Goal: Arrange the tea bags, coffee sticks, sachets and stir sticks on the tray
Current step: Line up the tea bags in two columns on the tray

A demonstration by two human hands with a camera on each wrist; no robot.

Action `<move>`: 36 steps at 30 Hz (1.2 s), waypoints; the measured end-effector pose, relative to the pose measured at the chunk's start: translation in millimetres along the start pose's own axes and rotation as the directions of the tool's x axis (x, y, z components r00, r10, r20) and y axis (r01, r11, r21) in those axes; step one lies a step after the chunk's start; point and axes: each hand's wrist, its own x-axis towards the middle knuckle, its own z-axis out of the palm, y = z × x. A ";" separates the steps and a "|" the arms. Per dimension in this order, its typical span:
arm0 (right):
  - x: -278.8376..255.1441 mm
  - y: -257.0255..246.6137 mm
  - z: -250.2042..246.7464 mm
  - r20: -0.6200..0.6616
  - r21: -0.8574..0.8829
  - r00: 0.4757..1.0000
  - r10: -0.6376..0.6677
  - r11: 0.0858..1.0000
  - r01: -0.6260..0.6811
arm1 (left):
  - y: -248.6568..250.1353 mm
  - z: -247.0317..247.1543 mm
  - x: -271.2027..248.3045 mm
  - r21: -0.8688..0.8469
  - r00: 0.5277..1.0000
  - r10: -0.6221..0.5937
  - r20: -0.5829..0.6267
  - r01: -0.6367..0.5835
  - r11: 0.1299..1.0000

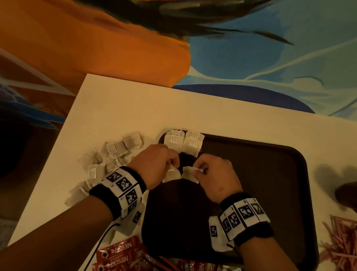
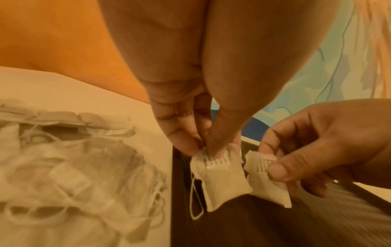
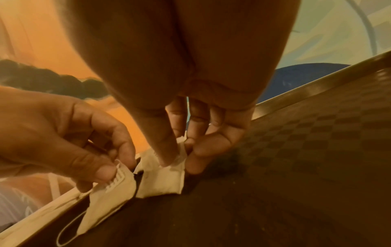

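Over the dark rectangular plastic tray (image 1: 270, 169), just below the four placed bags (image 1: 182, 141), the left hand (image 1: 155, 163) and right hand (image 1: 213, 175) each pinch one white paper tea bag (image 2: 222, 180) (image 2: 266, 187) by its top. A dangling string loop (image 2: 195, 200) might snag and skew the row.

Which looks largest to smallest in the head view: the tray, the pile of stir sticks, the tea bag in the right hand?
1. tray, by far the largest.
2. pile of stir sticks, partly cut off by the picture's edge.
3. tea bag pinched by the right hand, smallest.
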 end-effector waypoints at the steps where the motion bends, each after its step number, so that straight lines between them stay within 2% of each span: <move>1: 4.5 -0.8 0.1 -0.018 -0.001 1.000 0.006 1.000 -0.006 | 0.1 -0.6 3.8 0.005 1.000 0.001 -0.017 -0.001 1.000; 12: 39.9 -8.7 4.3 -0.171 0.022 0.985 -0.024 0.999 0.028 | -0.5 -7.2 34.0 -0.036 0.982 -0.041 -0.187 0.034 0.999; 22: 32.1 -7.7 3.9 -0.282 -0.065 0.955 -0.095 0.995 0.080 | -6.7 1.3 26.9 0.002 0.952 0.005 -0.305 -0.004 1.000; 25: 26.7 -7.3 10.4 -0.242 -0.085 0.957 -0.158 0.986 0.141 | -8.6 7.4 18.6 0.070 0.959 0.020 -0.282 0.000 0.998; 28: 26.7 -8.0 17.3 -0.184 -0.078 0.970 -0.159 0.986 0.146 | -10.3 12.6 15.8 0.109 0.964 0.024 -0.265 0.005 0.994; 36: 24.2 -11.4 14.9 -0.181 -0.096 0.970 -0.162 0.984 0.147 | -7.0 9.7 13.7 0.083 0.966 0.031 -0.255 -0.010 0.996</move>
